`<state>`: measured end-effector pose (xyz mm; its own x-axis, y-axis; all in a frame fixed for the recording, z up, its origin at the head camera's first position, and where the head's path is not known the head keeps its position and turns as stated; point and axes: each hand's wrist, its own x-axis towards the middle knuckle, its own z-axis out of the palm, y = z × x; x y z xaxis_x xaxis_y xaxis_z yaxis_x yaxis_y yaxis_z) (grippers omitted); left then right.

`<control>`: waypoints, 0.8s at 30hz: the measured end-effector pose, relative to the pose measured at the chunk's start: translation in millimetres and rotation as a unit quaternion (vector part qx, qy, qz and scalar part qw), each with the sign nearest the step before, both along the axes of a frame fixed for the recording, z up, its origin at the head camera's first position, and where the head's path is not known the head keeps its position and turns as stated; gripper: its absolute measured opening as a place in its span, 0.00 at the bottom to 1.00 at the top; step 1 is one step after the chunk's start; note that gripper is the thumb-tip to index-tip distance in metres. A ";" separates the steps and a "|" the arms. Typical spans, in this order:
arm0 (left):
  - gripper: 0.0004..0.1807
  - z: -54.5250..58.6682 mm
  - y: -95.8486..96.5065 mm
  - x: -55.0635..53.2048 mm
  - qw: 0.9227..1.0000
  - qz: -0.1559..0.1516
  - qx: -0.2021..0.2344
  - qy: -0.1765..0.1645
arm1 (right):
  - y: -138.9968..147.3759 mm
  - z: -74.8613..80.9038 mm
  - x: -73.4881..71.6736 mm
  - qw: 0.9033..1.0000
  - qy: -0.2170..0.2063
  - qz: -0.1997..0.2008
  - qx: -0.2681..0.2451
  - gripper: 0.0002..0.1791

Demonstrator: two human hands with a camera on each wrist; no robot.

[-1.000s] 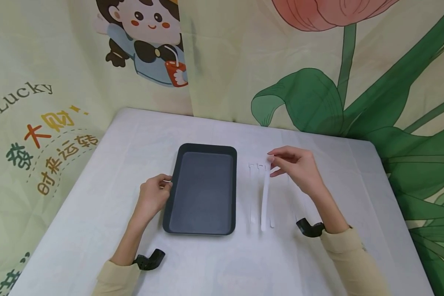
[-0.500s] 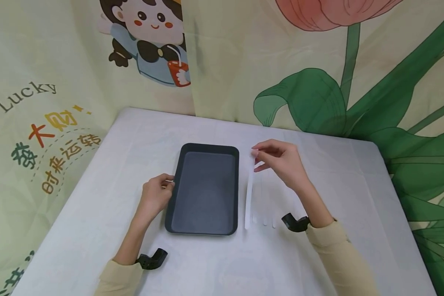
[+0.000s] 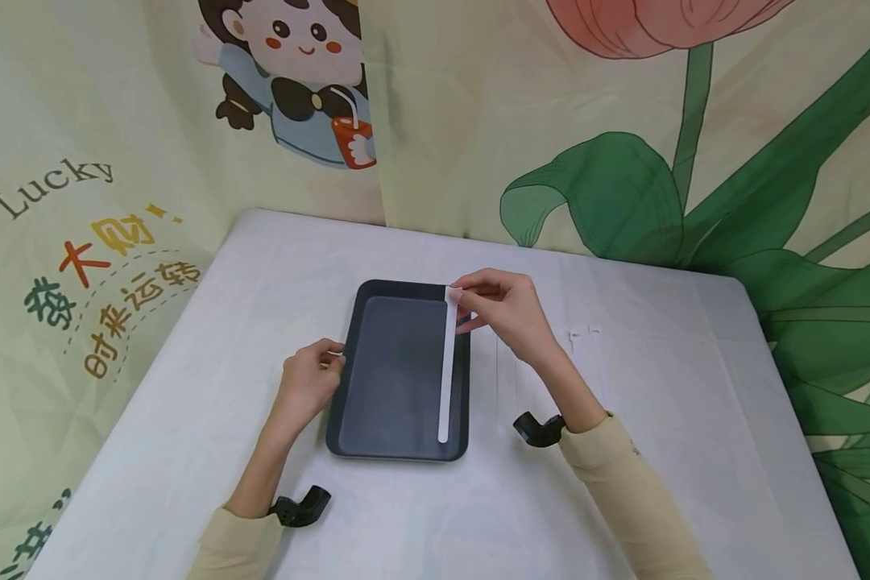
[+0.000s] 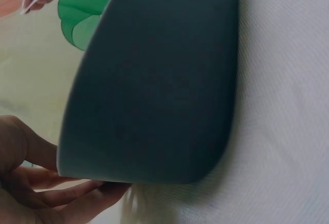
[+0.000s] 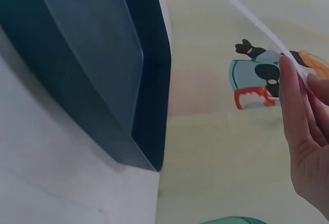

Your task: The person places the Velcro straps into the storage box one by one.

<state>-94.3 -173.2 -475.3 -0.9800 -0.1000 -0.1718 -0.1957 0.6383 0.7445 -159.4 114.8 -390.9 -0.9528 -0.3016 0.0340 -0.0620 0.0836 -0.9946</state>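
Note:
A dark rectangular tray (image 3: pixel 351 358) lies in the middle of the white table (image 3: pixel 188 387). My left hand (image 3: pixel 312 379) grips the tray's left rim, fingers curled at its edge (image 4: pixel 77 193). My right hand (image 3: pixel 496 310) pinches the far end of a long white strip (image 3: pixel 446 370) and holds it over the tray's right side; its near end reaches the tray's front right corner. In the right wrist view the strip (image 5: pixel 247 16) runs from my fingers (image 5: pixel 293 100) past the tray (image 5: pixel 103 80).
More white strips (image 3: pixel 496 374) lie faintly on the table right of the tray, and two small white pieces (image 3: pixel 583 332) sit further right. Printed fabric backdrops (image 3: pixel 623 121) stand close behind and to the left and right of the table.
My right hand has carried the white strip leftward, from over the table beside the other strips to over the tray's right side. The left hand has stayed on the tray's rim.

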 end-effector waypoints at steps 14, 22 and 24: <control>0.17 -1.1 1.3 -0.2 1.000 -0.002 -0.001 0.000 | -51.4 -19.4 -10.0 0.998 -0.030 0.038 -0.030 0.08; 0.17 0.1 1.6 -0.8 1.000 0.001 -0.001 -0.004 | -75.3 -41.3 -18.7 0.998 -0.039 0.048 -0.031 0.08; 0.17 0.5 1.7 -0.9 1.000 0.002 -0.001 -0.004 | -81.3 -47.2 -20.9 0.997 -0.047 0.045 -0.032 0.08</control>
<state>-95.2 -171.5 -474.8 -0.9784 -0.1035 -0.1790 -0.2033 0.6390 0.7418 -180.3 33.5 -438.1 -0.9219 -0.3860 -0.0331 0.0282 0.0183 -0.9994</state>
